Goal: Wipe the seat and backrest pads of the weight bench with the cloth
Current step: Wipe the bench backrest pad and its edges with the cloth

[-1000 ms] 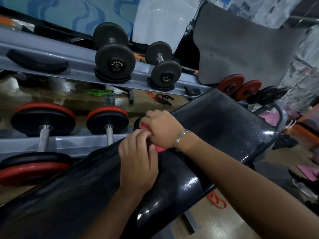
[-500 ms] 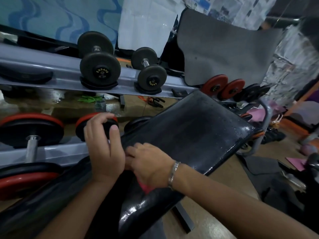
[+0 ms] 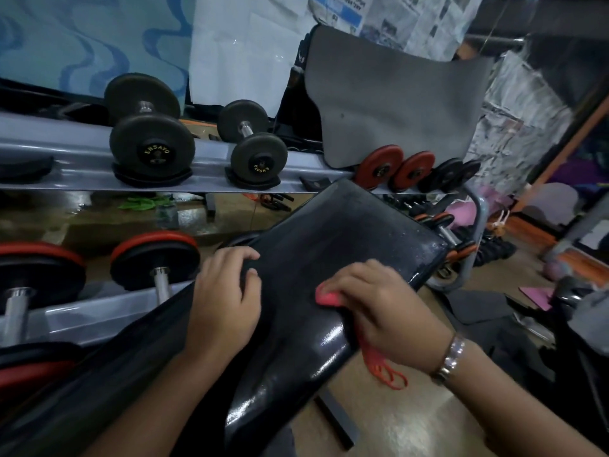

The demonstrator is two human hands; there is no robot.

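Note:
A glossy black bench pad [image 3: 336,245] runs from the lower left to the upper right of the head view. My left hand [image 3: 227,291] grips the pad's left edge, fingers curled over it. My right hand [image 3: 379,305] presses a red cloth [image 3: 328,296] against the pad near its right edge; only a small bit of the cloth shows under the fingers. A silver watch sits on my right wrist.
A grey dumbbell rack [image 3: 82,153] with black dumbbells [image 3: 151,146] and red-rimmed ones [image 3: 155,258] stands just left of the bench. Red weight plates [image 3: 380,166] and a grey mat [image 3: 392,107] lie beyond. An orange band [image 3: 385,374] lies on the floor below my right hand.
My right hand with the cloth slid from the pad's left side across to its right edge. My left hand shifted to grip the left edge.

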